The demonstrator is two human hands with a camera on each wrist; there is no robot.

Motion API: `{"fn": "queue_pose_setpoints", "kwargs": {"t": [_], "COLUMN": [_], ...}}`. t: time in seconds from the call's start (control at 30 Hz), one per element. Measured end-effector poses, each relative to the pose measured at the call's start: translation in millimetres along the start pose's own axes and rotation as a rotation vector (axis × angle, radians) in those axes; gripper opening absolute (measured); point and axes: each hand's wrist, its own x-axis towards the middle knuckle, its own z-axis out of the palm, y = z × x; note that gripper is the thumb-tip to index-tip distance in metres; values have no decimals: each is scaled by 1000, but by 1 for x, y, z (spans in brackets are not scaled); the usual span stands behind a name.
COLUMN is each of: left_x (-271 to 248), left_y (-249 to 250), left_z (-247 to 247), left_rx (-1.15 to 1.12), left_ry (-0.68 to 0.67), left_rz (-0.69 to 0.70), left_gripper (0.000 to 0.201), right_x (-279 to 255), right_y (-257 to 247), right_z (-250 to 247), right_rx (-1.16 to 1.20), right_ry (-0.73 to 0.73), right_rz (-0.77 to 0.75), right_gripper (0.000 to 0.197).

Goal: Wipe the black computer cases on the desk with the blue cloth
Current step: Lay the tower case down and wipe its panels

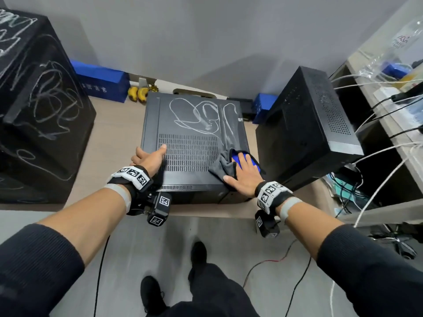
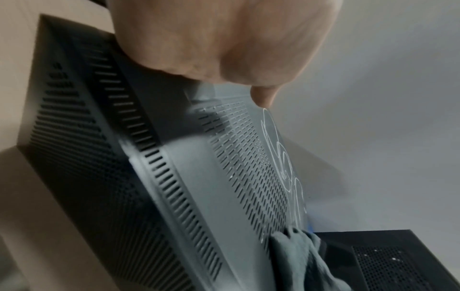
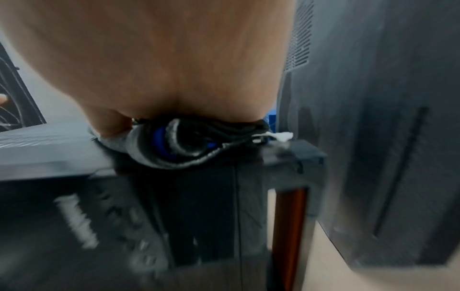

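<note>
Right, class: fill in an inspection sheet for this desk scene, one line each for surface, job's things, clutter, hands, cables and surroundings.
Surface: beige desk, bearing three black cases.
Job's things: middle case lies flat, white scribbles on its far half; left case scribbled too; right case stands upright, no marks seen; cloth, blue and grey, on the middle case's near right corner.
Clutter: bananas, blue boxes at the back.
Hands: left hand rests open on the middle case's left edge; right hand presses flat on the cloth.
Cables: white cables at right; red wire on the floor.
Surroundings: grey wall, shelf at right.
</note>
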Motion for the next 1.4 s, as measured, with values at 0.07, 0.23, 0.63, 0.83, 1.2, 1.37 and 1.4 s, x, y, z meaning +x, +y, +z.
{"fn": "queue_pose_setpoints", "kwargs": {"t": [0.07, 0.23, 0.63, 0.83, 1.2, 1.37, 1.4], "left_x": [2, 10, 56, 68, 69, 61, 59], "left_y": [6, 32, 91, 86, 84, 89, 89], "left_z": [0, 5, 7, 10, 3, 0, -2], "left_rx": [-14, -14, -12, 4, -55, -55, -44], "left_ry": [22, 130, 164, 133, 73, 54, 52], "left_rz": [-39, -119, -120, -147, -126, -117, -118], "left_gripper": [103, 98, 97, 100, 97, 99, 99], "right_x": [25, 68, 61, 171, 223, 158, 142], "right_y": [-2, -13, -5, -15, -28, -34, -34], "right_z": [-12, -42, -26, -86, -120, -85, -76], "right_rx": [5, 52, 65, 144, 151, 141, 146], "right_ry": [-1, -15, -79, -9, 94, 44, 27], "right_rz": [12, 10, -108, 9, 141, 32, 8], "right_gripper": [86, 85, 91, 83, 96, 93, 92]}}
